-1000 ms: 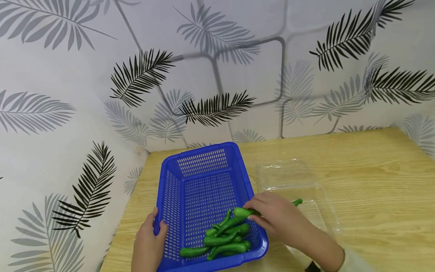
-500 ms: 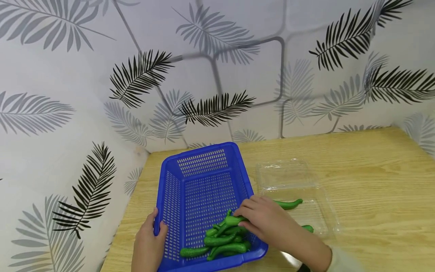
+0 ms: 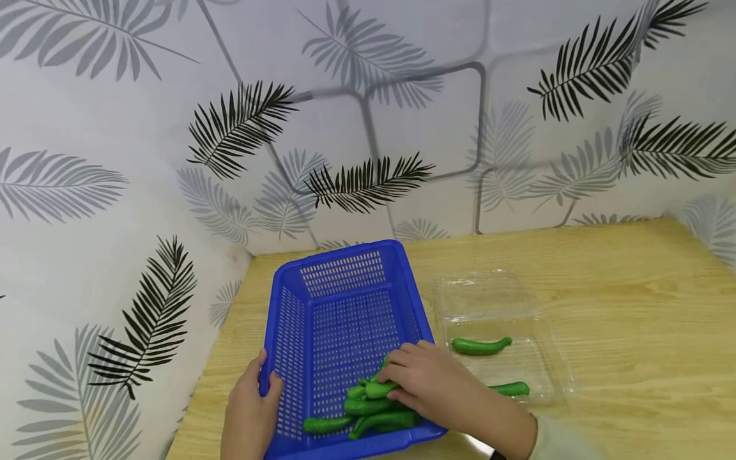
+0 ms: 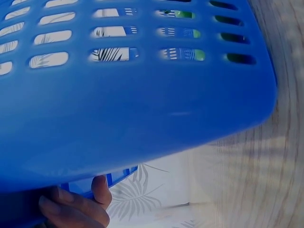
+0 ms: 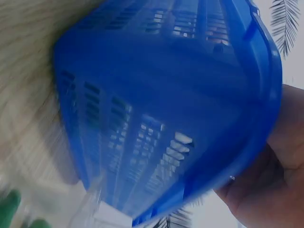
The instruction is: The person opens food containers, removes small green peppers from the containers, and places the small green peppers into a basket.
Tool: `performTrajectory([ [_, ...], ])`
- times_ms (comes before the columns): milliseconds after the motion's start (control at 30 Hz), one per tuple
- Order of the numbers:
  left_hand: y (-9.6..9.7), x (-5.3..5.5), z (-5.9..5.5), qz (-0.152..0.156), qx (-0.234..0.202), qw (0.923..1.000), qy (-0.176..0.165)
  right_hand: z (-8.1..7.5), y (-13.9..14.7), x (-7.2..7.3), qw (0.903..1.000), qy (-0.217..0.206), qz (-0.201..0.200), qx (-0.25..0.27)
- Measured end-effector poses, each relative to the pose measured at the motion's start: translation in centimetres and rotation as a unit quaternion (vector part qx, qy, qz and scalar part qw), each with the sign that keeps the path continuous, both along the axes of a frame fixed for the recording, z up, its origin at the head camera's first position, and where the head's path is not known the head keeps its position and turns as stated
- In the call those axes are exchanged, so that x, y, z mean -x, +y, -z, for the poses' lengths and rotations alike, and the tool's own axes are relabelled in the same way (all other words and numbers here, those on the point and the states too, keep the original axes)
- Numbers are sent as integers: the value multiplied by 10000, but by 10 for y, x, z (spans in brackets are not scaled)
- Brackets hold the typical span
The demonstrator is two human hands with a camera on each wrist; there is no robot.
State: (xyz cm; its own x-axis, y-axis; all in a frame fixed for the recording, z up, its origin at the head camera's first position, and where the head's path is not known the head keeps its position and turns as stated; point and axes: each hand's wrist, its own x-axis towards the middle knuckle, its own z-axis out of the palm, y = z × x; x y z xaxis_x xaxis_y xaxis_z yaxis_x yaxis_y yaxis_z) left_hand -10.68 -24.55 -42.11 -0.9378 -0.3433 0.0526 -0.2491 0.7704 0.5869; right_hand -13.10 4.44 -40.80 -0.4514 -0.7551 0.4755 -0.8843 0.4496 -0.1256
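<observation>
A blue plastic basket (image 3: 339, 257) with slotted walls stands on the table, several green peppers (image 3: 385, 420) heaped in its near right corner. At its left rim, my left hand (image 3: 251, 409) grips the edge, thumb inside; the left wrist view shows its curled fingers (image 4: 78, 209) beyond the basket wall (image 4: 128, 109). My right hand (image 3: 437, 386) reaches over the right rim and pinches one green pepper (image 3: 378, 390) on top of the heap. In the right wrist view the basket's outer side (image 5: 166, 71) hides the fingertips and the pepper; part of the hand (image 5: 266, 185) shows past the rim.
To the right lies a clear plastic box (image 3: 543, 358) with its lid (image 3: 483, 294) folded back. Inside it are two green peppers, one farther back (image 3: 482, 346) and one nearer (image 3: 510, 388), partly behind my right forearm. A leaf-patterned cloth (image 3: 402, 128) covers the wall behind the table (image 3: 632, 306).
My right hand has moved left and down into the basket with a green pepper, uncovering the peppers in the clear box. My left hand has stayed on the rim.
</observation>
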Motion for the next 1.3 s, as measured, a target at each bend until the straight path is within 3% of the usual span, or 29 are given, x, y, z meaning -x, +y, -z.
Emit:
performTrajectory([
  [267,-1,0,1,-13,27,10000,-3,2,-21,-6,9919,-1080,46,-669],
  [467,-2,1,1,-20,48,10000,-12,3,-32,-5,9829,-1531,91,-1024],
  [800,-1,0,0,-51,17,10000,-14,10,-50,2,9788,-1637,-189,-1219],
  [1100,-1,0,0,-70,61,10000,-4,16,-51,5,9694,-2176,-180,-1127],
  [1300,-1,-1,1,-64,80,9999,-14,18,-51,6,9724,-1973,-245,-1217],
])
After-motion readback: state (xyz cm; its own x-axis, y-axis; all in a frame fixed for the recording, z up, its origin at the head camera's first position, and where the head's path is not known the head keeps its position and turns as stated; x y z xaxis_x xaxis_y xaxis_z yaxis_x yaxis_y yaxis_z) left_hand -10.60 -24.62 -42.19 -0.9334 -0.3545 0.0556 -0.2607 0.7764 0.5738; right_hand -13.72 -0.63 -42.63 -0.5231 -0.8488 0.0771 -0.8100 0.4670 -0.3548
